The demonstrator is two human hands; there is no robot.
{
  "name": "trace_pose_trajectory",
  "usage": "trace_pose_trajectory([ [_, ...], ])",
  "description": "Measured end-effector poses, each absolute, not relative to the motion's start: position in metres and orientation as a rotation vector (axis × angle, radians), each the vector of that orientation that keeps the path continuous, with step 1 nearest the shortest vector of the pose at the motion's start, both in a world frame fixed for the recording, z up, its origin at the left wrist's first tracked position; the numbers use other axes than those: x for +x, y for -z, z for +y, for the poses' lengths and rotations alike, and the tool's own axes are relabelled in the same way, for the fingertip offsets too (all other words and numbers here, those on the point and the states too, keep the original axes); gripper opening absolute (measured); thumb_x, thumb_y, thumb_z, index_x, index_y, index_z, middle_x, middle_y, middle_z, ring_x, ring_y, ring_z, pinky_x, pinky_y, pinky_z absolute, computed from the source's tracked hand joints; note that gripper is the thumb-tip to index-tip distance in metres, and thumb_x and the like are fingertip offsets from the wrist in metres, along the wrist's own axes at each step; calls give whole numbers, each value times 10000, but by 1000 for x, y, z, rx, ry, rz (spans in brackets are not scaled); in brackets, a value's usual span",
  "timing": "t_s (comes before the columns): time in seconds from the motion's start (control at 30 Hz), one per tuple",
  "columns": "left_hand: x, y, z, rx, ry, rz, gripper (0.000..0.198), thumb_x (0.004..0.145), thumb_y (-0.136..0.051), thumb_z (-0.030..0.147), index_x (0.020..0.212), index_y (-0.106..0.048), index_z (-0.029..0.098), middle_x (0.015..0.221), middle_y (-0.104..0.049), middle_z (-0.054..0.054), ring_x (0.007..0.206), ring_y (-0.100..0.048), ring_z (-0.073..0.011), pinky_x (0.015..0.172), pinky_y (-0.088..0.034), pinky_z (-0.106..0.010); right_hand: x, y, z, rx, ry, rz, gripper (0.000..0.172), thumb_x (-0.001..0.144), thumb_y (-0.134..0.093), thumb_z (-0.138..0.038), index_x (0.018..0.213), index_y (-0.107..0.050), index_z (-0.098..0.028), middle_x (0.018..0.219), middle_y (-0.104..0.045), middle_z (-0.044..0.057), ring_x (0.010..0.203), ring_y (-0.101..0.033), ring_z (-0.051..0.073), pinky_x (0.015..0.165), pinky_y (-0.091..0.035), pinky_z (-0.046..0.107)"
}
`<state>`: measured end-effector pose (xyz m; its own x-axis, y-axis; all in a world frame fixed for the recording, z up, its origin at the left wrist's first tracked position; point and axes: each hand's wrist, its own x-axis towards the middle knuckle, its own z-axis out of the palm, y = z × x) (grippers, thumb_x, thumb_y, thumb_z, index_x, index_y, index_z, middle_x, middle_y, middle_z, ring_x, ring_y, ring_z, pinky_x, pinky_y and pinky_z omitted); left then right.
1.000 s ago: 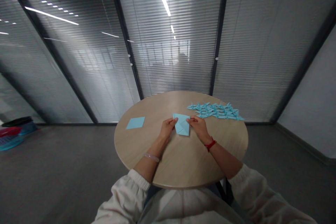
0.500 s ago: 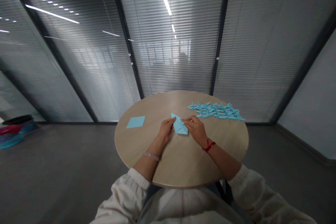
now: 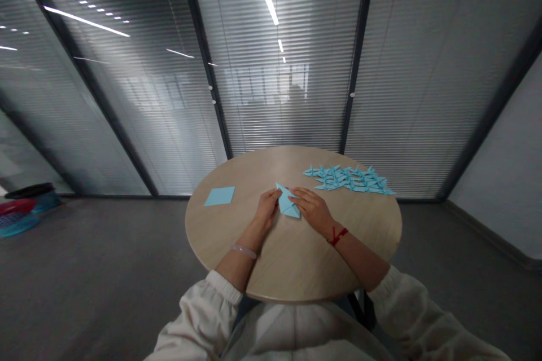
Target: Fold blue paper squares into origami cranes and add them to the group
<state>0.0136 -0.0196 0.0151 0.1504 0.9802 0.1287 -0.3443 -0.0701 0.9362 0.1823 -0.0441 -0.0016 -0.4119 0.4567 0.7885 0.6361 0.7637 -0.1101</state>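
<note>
Paper (image 3: 288, 208) sat between my hands, mid-table (image 3: 296, 265). My left hand (image 3: 267, 207) clamped its left edge; my right hand (image 3: 315, 208) lay fingers together on its right side, pinch unclear. Crease probably wanted even pressure.

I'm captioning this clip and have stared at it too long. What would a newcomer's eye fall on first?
Probably the cluster of blue folded paper pieces near the far right edge of the round table. Next, perhaps, the partly folded blue paper at the middle, between the left hand and the right hand, whose red bracelet stands out. A flat blue sheet lies toward the table's left edge.
</note>
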Motion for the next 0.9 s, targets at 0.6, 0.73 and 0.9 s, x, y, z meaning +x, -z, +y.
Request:
trace_pose_trajectory([
  [0.6, 14, -20, -21, 1225, -1353, 902, 400, 570, -800, 449, 716, -672, 99, 581, -621, -30, 502, -515, -108, 514, -400, -235, 176, -4, -50, -851, -222, -1835, 338, 860, -448, -163, 1146, -623, -208, 1163, -635, 88, 1087, -573, 187, 954, -465, 376],
  [0.73, 15, -20, -21, 1292, -1288, 879, 438, 573, -793, 476, 781, -696, 102, 684, -685, -76, 604, -607, -163, 594, -453, -269, 177, 0, -42, -986, -708, -1556, 319, 842, -534, -357, 1102, -608, -186, 886, -698, 43, 792, -643, 172, 717, -500, 293],
  [0.9, 17, -18, -22, 1342, -1231, 850, 499, 576, -794, 475, 895, -694, 105, 806, -723, -100, 656, -643, -179, 644, -489, -289, 178, 0, -40, -982, -1039, -1566, 346, 702, -666, -494, 661, -661, -150, 589, -610, -19, 562, -532, 127, 527, -383, 222],
])
